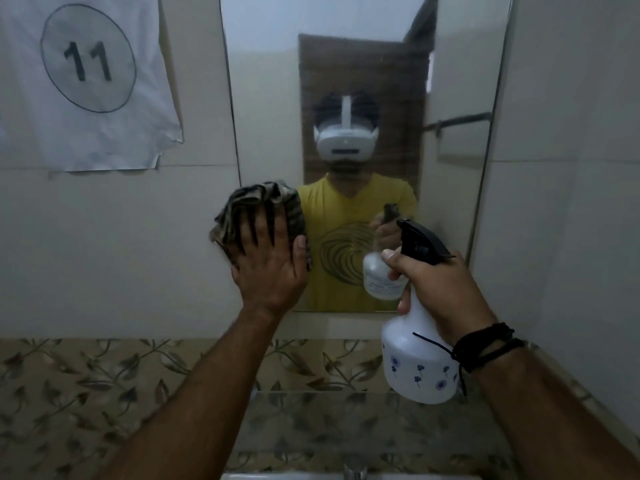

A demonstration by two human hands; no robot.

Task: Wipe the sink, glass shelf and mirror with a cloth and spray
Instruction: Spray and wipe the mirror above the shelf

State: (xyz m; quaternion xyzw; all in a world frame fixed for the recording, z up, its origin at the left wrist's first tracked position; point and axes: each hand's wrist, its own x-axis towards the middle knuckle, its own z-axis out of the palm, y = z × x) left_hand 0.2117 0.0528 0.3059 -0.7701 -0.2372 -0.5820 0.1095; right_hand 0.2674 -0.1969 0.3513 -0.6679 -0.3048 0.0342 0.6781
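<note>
A tall mirror point(363, 64) hangs on the wall straight ahead. My left hand point(268, 268) presses a crumpled dark patterned cloth point(249, 206) flat against the mirror's lower left corner, fingers spread straight. My right hand point(440, 289) grips the neck of a white spray bottle point(419, 362) with blue flower prints and a black trigger head, held upright before the mirror's lower right part, nozzle facing the glass. Below it runs the glass shelf point(346, 420). At the bottom edge, a strip of the white sink point(277, 476) shows.
A paper sheet point(86, 81) with "11" in a circle is stuck to the wall left of the mirror. A leaf-patterned tile band point(86, 386) runs under the mirror. The tap point(355, 471) peeks up at the bottom centre. The mirror reflects a person in a yellow shirt.
</note>
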